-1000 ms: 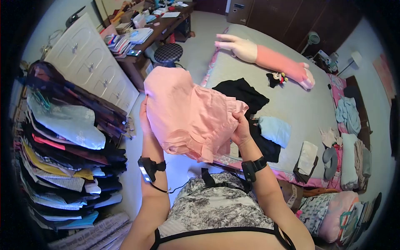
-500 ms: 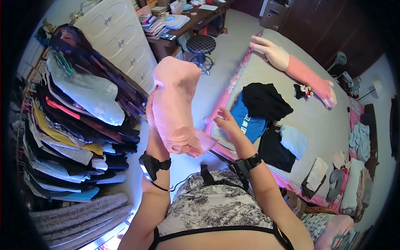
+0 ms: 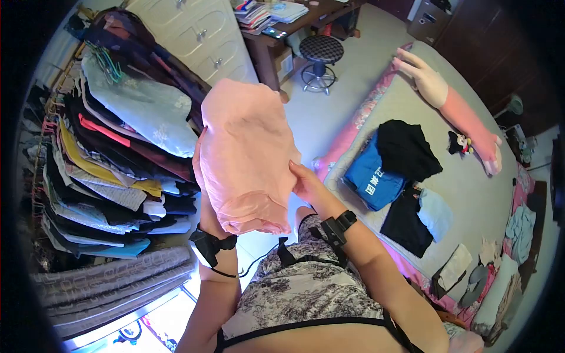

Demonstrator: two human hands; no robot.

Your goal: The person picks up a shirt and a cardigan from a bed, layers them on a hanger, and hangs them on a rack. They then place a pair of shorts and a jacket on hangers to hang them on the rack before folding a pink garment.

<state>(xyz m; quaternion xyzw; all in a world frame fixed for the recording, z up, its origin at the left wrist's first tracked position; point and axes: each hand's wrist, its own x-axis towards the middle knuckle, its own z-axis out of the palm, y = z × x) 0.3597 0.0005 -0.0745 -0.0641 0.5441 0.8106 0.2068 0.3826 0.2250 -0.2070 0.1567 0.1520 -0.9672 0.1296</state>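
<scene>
A folded pink garment (image 3: 247,159) is held up in front of me, with a loosely rolled, gathered end toward my body. Its exact kind cannot be made out. My left hand (image 3: 199,167) supports it from the left and underneath, mostly hidden behind the cloth. At its right edge, my right hand (image 3: 307,183) grips the fabric, thumb on top and the other fingers partly out of sight. Dark devices are strapped to both wrists.
On the bed (image 3: 359,235) to the right lie a blue garment (image 3: 376,179), black garments (image 3: 409,150), a light blue folded piece (image 3: 434,215) and a long plush pillow (image 3: 450,106). Densely hung clothes (image 3: 112,170) fill the left. A round stool (image 3: 321,50) stands ahead.
My right hand has closed onto the garment's right edge, where before it was apart with spread fingers. The pink garment now looks broader and flatter. The view has turned slightly left.
</scene>
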